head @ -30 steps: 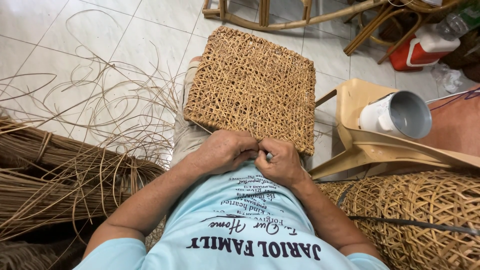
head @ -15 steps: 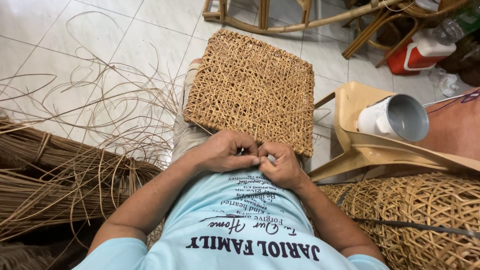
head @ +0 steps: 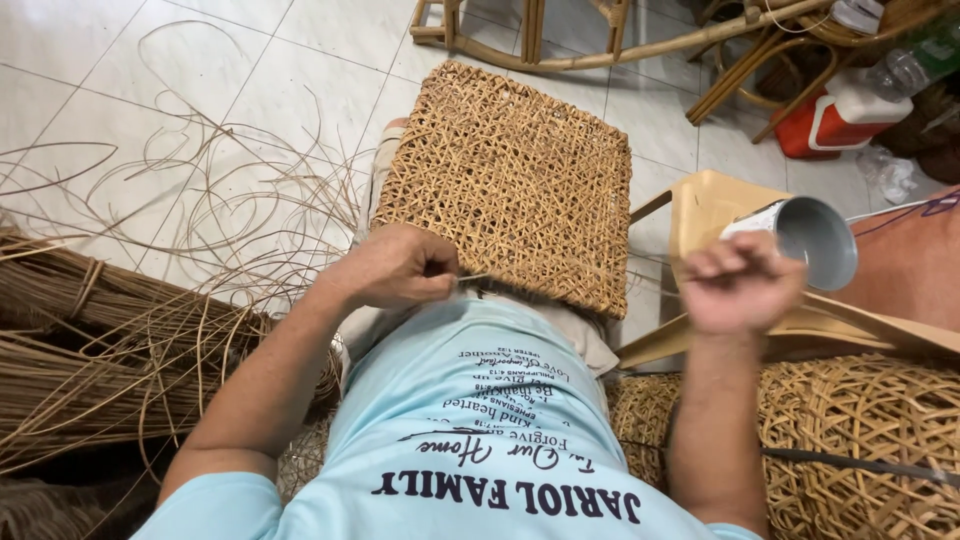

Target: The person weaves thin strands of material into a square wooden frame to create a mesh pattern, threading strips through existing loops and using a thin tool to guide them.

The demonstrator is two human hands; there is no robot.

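The left hand (head: 400, 268) pinches a strand at the woven rattan panel's (head: 510, 180) six o'clock edge; the right hand (head: 740, 283) is fisted at four o'clock.

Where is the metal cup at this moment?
In the head view the metal cup lies on its side at the right, on the tan plastic stool, just behind the raised right hand.

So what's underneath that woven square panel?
The woven panel rests on the person's lap; a knee shows at its far left corner. The legs beneath are covered.
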